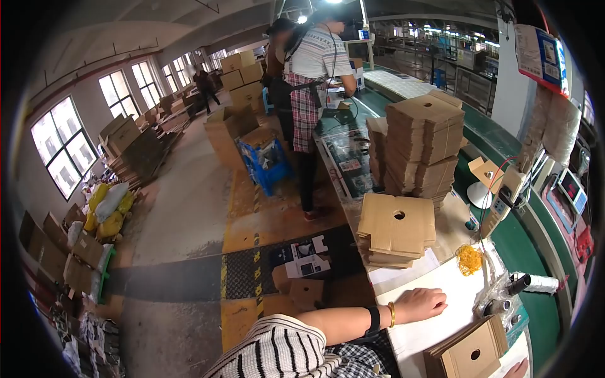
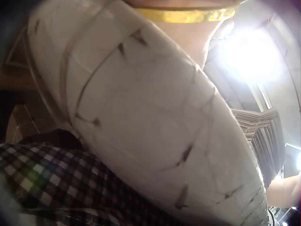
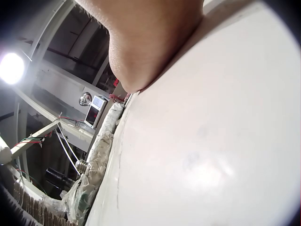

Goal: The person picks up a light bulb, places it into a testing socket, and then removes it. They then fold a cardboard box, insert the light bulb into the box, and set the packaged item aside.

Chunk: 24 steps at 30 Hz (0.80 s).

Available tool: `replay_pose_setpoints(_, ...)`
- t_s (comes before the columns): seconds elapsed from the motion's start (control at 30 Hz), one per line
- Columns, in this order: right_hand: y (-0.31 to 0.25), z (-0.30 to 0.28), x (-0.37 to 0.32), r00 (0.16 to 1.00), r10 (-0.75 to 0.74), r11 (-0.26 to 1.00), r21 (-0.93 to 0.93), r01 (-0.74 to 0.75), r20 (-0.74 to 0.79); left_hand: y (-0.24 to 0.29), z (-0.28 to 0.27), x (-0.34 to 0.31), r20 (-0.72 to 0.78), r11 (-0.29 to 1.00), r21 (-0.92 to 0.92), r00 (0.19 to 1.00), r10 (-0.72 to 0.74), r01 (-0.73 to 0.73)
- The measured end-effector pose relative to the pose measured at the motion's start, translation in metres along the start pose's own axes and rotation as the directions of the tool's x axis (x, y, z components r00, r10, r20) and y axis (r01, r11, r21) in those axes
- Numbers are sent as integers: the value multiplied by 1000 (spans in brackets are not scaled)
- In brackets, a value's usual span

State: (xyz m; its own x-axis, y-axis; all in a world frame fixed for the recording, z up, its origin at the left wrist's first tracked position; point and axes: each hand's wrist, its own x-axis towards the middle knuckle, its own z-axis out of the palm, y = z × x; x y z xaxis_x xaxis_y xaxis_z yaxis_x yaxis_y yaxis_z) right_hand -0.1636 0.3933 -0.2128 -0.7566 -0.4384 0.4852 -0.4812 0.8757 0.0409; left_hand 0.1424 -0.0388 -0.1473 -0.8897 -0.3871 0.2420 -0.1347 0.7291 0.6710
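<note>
My left hand [image 1: 421,305] rests on the white tabletop [image 1: 403,334] with its fingers loosely curled, and nothing shows in it. A yellow bangle [image 1: 392,314] and a black band are on that wrist. At the lower right edge of the head view, straight fingers of my right hand [image 1: 518,370] lie beside a small stack of flat cardboard pieces [image 1: 459,364], the top one with a round hole. The heel of the right hand [image 3: 141,56] lies against the white surface in the right wrist view. The rest of that hand is hidden.
Beyond my left hand lie folded cartons [image 1: 394,227], with a tall carton stack [image 1: 422,135] behind. Yellow rubber bands [image 1: 469,259] and a wrapped roll [image 1: 541,283] sit on the right. A green conveyor [image 1: 535,252] runs alongside. Another person [image 1: 315,69] stands further up the line.
</note>
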Motion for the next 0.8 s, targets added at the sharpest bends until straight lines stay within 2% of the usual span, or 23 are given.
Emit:
replay_pose_setpoints(0.23,-6,-7,-1,999,31,999,29,-31,14,-5,5,1,-17,1000,9,1000,20,-20)
replay_pose_setpoints(0.3,-10,-12,0,995,78,996,49,-81,57,-6,7,1,-21,1000,12,999,27,-27)
replay_pose_setpoints(0.53,7,9,-2,999,37,999,24,-38,33,-5,6,1,-19,999,-3,999,32,-32)
replay_pose_setpoints(0.63,-1,0,1,997,60,998,17,-61,50,-6,8,1,-21,999,-6,999,34,-34)
replay_pose_setpoints(0.7,-14,-16,4,982,137,982,111,-152,128,-7,9,2,-31,999,-6,999,40,-40)
replay_pose_setpoints(0.8,-21,-24,5,978,148,977,133,-168,145,-6,8,1,-31,999,-9,999,42,-42)
